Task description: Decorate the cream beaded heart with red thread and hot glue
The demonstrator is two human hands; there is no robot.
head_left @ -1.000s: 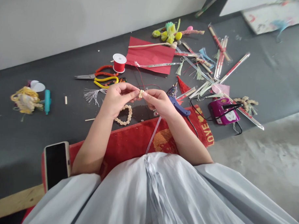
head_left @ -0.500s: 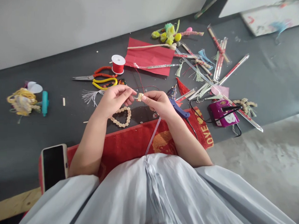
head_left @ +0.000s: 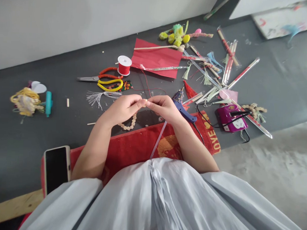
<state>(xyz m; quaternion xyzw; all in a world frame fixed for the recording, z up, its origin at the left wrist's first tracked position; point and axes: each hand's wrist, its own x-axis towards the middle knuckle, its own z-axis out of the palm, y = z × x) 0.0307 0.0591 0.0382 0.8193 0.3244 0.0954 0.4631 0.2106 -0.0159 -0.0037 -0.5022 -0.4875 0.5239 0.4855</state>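
My left hand [head_left: 127, 109] and my right hand [head_left: 163, 108] meet thumb to thumb above the table, both closed in a pinch. Between their fingertips is a small cream-coloured piece [head_left: 145, 103], mostly covered by the thumbs. Below my left hand lies a heart-shaped loop of pale beads [head_left: 130, 126], its upper part hidden by the hand. Just right of my right hand rests a blue glue gun [head_left: 184, 111], its nozzle pointing away from me. Thin red thread [head_left: 146, 79] runs across the table beyond my fingers.
Orange-and-yellow-handled scissors [head_left: 108, 80] and a red thread spool [head_left: 124, 67] lie behind my left hand. A purple power socket [head_left: 227, 122] with a black cable sits at right. A phone [head_left: 57, 167] lies at left, beside a red towel [head_left: 134, 144]. Several wrapped sticks [head_left: 230, 64] are scattered back right.
My left hand moved slightly away from the cream-coloured piece, then came back to it, so the thumbs now cover most of it. The left hand hides more of the bead heart.
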